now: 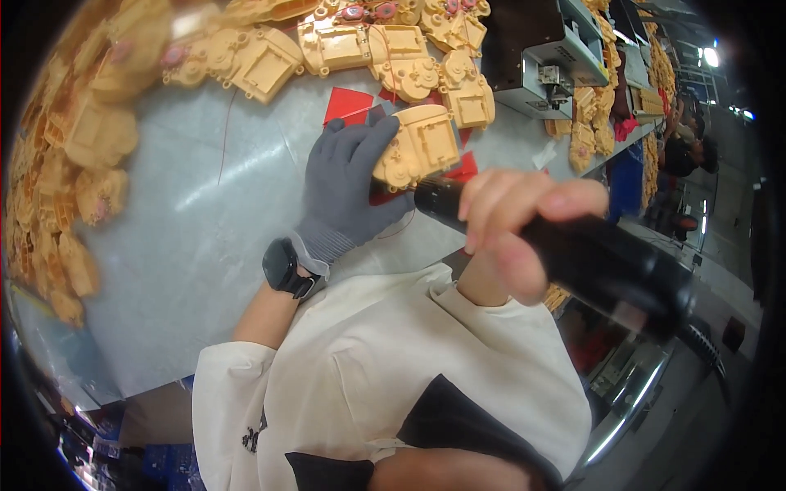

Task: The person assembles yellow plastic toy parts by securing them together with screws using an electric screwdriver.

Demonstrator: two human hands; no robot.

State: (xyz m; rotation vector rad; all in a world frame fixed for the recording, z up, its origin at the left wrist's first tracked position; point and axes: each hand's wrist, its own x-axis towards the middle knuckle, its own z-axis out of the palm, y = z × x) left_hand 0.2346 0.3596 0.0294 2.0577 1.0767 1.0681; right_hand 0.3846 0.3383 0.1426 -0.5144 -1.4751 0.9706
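My left hand [348,176], in a grey knitted glove, grips a yellow-orange moulded plastic housing [419,146] by its left side. The housing has a rectangular recess and round bosses. Wrapped around a black cylindrical electric screwdriver [610,266] is my bare right hand [524,217]. The driver lies nearly level, its narrower front end [438,199] at the housing's lower edge. Its very tip is hidden, so contact cannot be told. Beneath the housing, red pieces [348,106] and a dark block show in part. A thin red wire hangs below the left hand.
Many similar yellow housings [262,64] lie along the grey table's [188,245] far side, and more are heaped at the left [61,204]. A boxy machine [544,61] with a metal front stands at the far right. The driver's coiled cord [702,348] trails at right.
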